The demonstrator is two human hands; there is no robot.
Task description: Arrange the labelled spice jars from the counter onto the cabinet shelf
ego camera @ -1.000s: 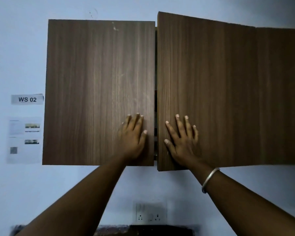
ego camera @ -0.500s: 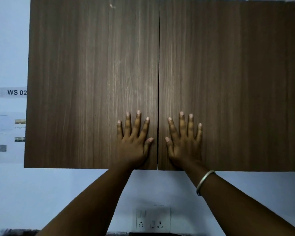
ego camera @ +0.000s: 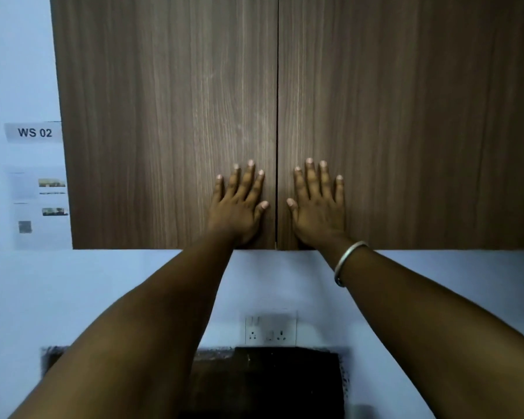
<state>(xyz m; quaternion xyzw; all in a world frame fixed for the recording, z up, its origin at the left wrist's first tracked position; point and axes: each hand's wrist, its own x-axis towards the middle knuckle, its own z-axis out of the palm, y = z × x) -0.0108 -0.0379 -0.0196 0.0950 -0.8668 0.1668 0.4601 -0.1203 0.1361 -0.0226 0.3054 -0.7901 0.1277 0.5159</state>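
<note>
Spice jars not seen, judged light, rigid, gripped around the body. Brown woodgrain cabinet doors [ego camera: 170, 116] shut; left hand [ego camera: 239, 213] and right hand [ego camera: 318, 210] pressed flat, fingers spread.

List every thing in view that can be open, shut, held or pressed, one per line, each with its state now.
left cabinet door: shut, flush with its neighbour.
right cabinet door: shut.
left hand: flat on the left door, fingers spread, holding nothing.
right hand: flat on the right door, fingers spread, holding nothing.
bangle: on the right wrist.
wall socket: nothing plugged in; switch positions too blurred to tell.
</note>
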